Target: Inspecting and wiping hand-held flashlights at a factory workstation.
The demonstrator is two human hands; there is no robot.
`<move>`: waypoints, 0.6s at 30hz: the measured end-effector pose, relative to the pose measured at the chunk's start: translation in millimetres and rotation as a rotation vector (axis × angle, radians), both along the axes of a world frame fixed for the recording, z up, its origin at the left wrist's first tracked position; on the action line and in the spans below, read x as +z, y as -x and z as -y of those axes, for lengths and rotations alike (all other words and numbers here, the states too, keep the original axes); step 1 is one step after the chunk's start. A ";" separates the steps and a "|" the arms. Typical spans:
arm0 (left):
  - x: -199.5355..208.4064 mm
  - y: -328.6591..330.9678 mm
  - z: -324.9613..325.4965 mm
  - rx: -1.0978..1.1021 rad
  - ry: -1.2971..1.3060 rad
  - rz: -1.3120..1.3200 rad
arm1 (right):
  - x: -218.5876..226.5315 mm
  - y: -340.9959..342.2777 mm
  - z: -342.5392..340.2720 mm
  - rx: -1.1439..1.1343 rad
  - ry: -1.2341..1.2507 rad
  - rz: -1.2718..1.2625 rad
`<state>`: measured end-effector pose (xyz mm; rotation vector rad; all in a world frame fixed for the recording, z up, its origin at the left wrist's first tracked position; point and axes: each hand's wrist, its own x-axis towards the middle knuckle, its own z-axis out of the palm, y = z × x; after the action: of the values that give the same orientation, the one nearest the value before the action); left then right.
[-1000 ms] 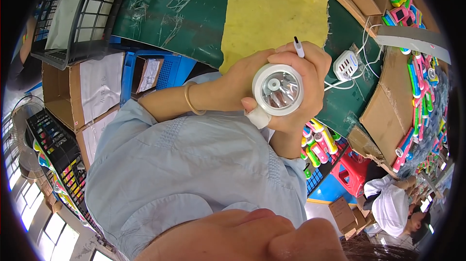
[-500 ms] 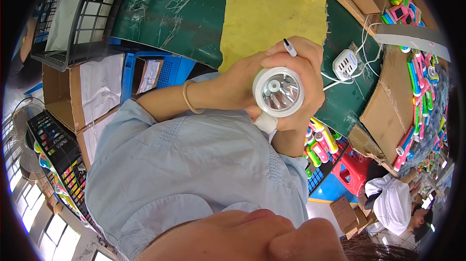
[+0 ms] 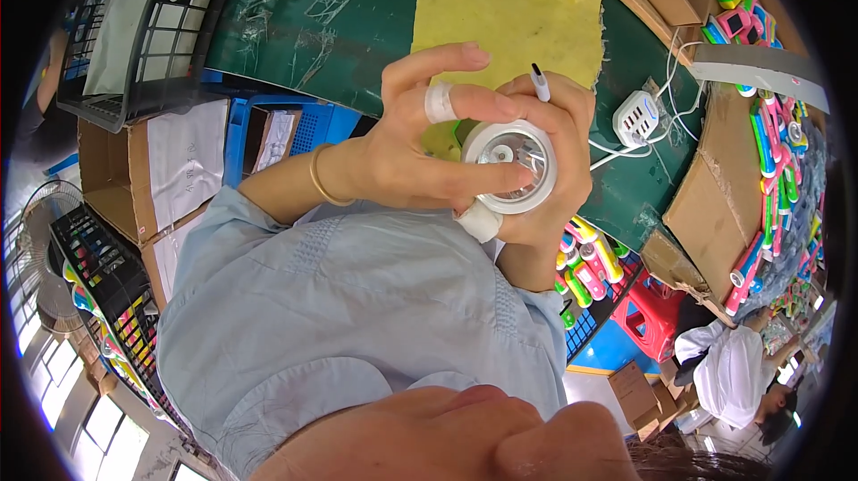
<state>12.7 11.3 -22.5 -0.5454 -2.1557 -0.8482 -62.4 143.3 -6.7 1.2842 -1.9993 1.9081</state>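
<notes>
White-rimmed flashlight (image 3: 516, 143) sits clamped in the right hand (image 3: 567, 155) — a pen (image 3: 540, 84) between its fingers — near a yellow cloth (image 3: 509, 16); the left hand (image 3: 402, 134) holds its fingers apart, thumb across the flashlight's front.

White-rimmed flashlight (image 3: 520, 147) in right hand (image 3: 567, 155)

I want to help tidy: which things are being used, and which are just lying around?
Seem in use:
flashlight, right hand around it, left hand at its front
pen-like tool, also right hand

Probably just lying about:
yellow cloth
white charging hub
</notes>
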 end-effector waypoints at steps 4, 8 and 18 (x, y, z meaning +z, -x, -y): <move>-1.6 -1.2 0.0 -0.011 -0.001 0.013 | -7.7 5.0 -1.6 0.051 -0.016 -0.134; -5.8 0.0 -1.5 0.008 0.015 -0.044 | -8.9 3.8 -1.6 0.064 -0.014 -0.134; -5.2 2.3 -9.3 -0.024 -0.183 -0.058 | -6.4 1.5 -2.5 0.046 -0.025 -0.109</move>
<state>10.4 20.6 -27.7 -0.4973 -1.9983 -1.0188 -63.9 145.7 -13.1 1.4197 -1.9628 1.7961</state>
